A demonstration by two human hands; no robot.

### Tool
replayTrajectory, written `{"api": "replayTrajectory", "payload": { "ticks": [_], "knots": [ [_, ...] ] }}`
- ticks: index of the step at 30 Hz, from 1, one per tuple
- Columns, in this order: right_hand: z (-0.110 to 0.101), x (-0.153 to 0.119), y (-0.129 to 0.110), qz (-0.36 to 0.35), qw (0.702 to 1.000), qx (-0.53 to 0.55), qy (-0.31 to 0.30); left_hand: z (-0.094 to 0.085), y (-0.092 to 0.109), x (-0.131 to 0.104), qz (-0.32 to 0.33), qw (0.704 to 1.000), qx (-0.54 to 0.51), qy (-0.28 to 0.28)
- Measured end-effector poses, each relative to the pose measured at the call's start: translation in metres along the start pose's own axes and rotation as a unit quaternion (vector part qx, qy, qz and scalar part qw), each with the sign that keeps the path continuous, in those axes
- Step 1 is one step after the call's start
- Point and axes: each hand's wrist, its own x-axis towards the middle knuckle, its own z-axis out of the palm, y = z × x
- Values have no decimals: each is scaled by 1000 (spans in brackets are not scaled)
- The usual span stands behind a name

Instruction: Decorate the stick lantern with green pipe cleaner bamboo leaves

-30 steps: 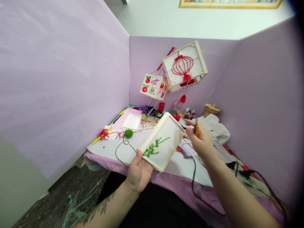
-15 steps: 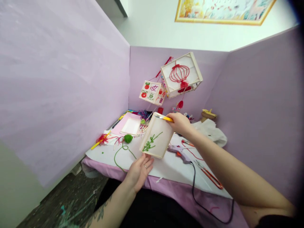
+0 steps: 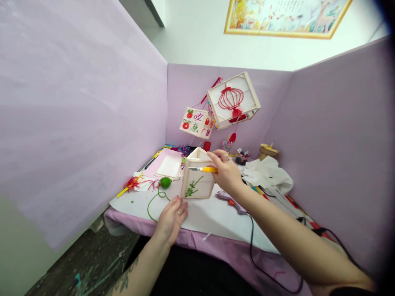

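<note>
Box-shaped frame of pale wooden strips and white panels [image 3: 205,187], green cord sprig [image 3: 191,189] on front: upright above or on white-covered table [image 3: 203,216], cannot tell which. Right grip [image 3: 227,170]: clasps slim yellow-handled craft knife [image 3: 205,169], blade pointing left before the front, fingertips at the frame's upper right edge, presumably to steady wood rather than panel. Left grip [image 3: 171,216]: released, fingers loosely spread beside the lower left corner (contact hard to judge), perhaps placed low to support the base. Round green yarn ball [image 3: 166,182]: sits left of the frame. Lilac plastic glue gun [image 3: 225,197]: lies right, apparently within easy reach.
</note>
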Motion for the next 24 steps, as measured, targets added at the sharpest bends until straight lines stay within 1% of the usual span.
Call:
{"api": "replayTrajectory", "payload": {
  "ticks": [2,3,4,6,7,9,10,11,12,13,15,16,18,21,24],
  "knots": [
    [-10,-21,-2,45,993,100,47,-2,-2,-8,58,995,67,-34],
    [-14,-35,-4,70,984,158,42,-2,-5,-13,94,987,117,-63],
    [-16,-52,-8,102,972,210,11,-1,-9,-18,126,972,172,-99],
    [-16,-89,-20,171,932,306,-90,2,-17,-29,171,928,280,-176],
    [-13,-107,-27,204,909,345,-113,5,-22,-34,188,901,329,-212],
    [-4,-139,-39,272,850,433,-127,9,-28,-42,216,844,414,-263],
    [-1,-151,-44,292,828,460,-130,10,-30,-44,227,820,447,-276],
    [2,-159,-47,299,818,473,-134,11,-31,-46,236,804,469,-279],
    [4,-164,-49,297,815,477,-137,11,-31,-48,241,794,484,-277],
    [5,-167,-50,289,821,470,-143,10,-30,-48,245,789,493,-272],
    [3,-168,-50,268,845,439,-147,9,-26,-49,254,779,510,-260],
    [1,-167,-50,261,855,423,-146,8,-24,-50,262,769,524,-256],
    [-2,-165,-51,250,871,398,-142,7,-21,-50,282,737,557,-257],
    [-7,-165,-52,239,882,380,-143,8,-18,-51,307,680,608,-272],
    [-11,-166,-51,240,888,365,-142,10,-16,-53,302,638,649,-284]
  ]
}}
